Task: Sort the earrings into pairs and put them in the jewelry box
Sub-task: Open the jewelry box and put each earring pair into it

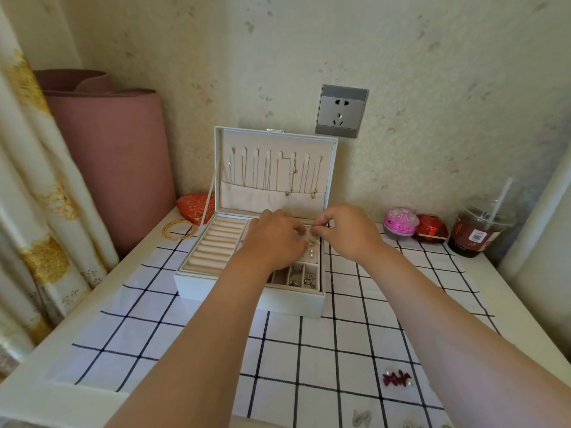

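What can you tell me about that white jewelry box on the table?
The jewelry box is white outside, lined in what looks like beige velvet. Its lid stands open against the wall, with thin chains hanging from hooks above a pocket. The base holds ring rolls on the left, an earring panel and small compartments with silvery pieces. It sits on the checked cloth; both hands reach into it.

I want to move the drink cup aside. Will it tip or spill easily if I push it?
Probably tippy: the cup looks tall, narrow at its base, and holds dark drink. A push up high may topple it. The straw pierces the lid, so some could leak.
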`<state>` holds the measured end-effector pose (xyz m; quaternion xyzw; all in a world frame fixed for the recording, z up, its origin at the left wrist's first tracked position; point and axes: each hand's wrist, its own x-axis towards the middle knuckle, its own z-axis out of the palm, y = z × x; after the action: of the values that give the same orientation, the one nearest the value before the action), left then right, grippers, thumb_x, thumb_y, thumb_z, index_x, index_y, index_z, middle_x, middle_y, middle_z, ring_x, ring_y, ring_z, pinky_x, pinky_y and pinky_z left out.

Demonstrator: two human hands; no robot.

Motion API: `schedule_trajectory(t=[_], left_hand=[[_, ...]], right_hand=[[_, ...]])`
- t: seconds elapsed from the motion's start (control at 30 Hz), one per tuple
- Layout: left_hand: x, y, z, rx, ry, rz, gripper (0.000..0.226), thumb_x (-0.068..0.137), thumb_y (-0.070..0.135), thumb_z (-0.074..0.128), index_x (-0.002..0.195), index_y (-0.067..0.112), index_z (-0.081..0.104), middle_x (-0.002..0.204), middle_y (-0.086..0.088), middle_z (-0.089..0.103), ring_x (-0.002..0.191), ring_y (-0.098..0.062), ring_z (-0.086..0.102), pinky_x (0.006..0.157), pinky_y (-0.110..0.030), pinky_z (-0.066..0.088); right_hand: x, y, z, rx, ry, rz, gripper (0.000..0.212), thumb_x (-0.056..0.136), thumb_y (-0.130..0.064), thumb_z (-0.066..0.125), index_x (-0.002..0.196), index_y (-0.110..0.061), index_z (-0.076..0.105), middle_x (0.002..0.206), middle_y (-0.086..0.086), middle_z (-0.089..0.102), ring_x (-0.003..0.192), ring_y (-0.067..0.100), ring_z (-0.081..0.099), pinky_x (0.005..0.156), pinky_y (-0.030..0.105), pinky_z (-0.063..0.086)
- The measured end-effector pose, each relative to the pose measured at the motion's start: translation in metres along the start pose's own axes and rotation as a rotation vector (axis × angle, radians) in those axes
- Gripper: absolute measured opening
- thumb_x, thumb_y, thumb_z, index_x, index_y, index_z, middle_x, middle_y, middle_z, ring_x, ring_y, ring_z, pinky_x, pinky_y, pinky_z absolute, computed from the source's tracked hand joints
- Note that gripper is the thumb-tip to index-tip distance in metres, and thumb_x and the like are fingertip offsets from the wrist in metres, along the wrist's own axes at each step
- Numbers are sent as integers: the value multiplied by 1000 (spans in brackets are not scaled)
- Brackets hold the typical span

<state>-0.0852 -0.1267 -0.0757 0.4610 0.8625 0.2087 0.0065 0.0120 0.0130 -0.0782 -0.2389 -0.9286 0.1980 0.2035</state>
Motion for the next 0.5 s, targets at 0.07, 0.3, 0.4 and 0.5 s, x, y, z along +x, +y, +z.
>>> schedule_trajectory(t=[0.07, 0.3, 0.4, 0.5], left_hand=[[0, 0, 0, 2, -6, 0, 36, 91, 43, 58, 125, 34, 63, 131, 2, 53, 124, -21, 39, 101, -38, 33], [-1, 1, -1, -6, -12, 5, 37, 91, 43, 58, 126, 33, 63, 132, 2, 52, 125, -21, 38, 102, -39, 33], [0, 0, -1, -5, -13, 12, 36, 92, 42, 56, 126, 32, 63, 132, 1, 52, 125, -21, 38, 101, -39, 33], [-1, 0, 0, -4, -12, 25, 36, 92, 43, 55, 126, 32, 62, 131, 0, 53, 124, -22, 39, 101, -38, 34]], right_hand=[[0, -1, -1, -38, 5, -39, 7, 87, -29, 74, 81, -27, 77, 90, -11, 67, 89, 13, 62, 79, 36, 52], [-1, -1, -4, -109, -35, -115, 7, 89, -28, 72, 83, -26, 76, 92, -10, 63, 88, 14, 61, 78, 40, 52], [-1, -3, -5, -140, -59, -154, 12, 90, -26, 68, 82, -24, 78, 91, -7, 65, 84, 16, 62, 76, 42, 54], [0, -1, -7, -75, -93, -140, 15, 90, -24, 67, 81, -21, 79, 90, -7, 66, 85, 16, 63, 78, 44, 54]])
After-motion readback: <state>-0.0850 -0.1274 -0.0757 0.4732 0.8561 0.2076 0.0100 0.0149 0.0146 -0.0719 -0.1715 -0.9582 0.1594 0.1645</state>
